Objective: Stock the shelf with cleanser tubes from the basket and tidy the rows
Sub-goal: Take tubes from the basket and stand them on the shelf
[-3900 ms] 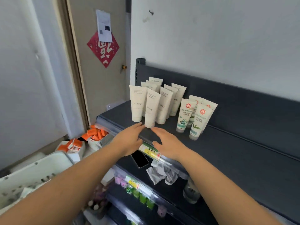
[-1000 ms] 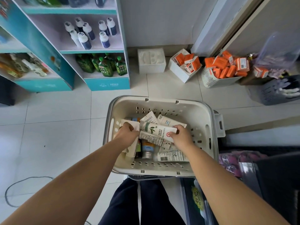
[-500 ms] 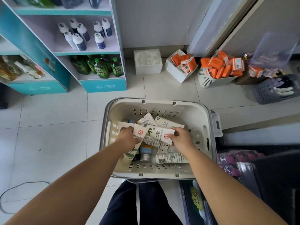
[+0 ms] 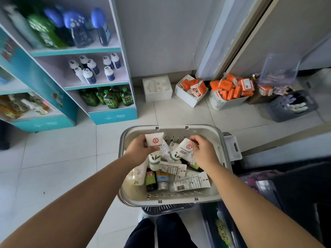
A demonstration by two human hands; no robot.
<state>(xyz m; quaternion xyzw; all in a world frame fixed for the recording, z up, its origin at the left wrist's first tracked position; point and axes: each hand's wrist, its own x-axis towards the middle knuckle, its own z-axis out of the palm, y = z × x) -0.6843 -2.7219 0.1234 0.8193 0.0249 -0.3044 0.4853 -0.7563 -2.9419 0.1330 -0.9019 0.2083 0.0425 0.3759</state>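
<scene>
In the basket (image 4: 172,198), the bottom tubes (image 4: 138,176) are lying half buried, their print showing too small to read. Far left of the basket, shelf bottles (image 4: 78,27) are blurring together. Right of the basket, a dark shelf (image 4: 295,194) is running off the edge.

- The left hand (image 4: 138,149) and the right hand (image 4: 204,152) are both bare.
- The left forearm (image 4: 89,194) and the right forearm (image 4: 250,203) are uncovered along all their visible length, down to the lower corners of the view.
- Dark navy trousers (image 4: 161,233) of plain cloth cover both legs, with a narrow gap between them at the bottom edge.
- A small pale shape (image 4: 143,215) at the top of the left trouser leg may be a shoe toe; too little shows to tell.
</scene>
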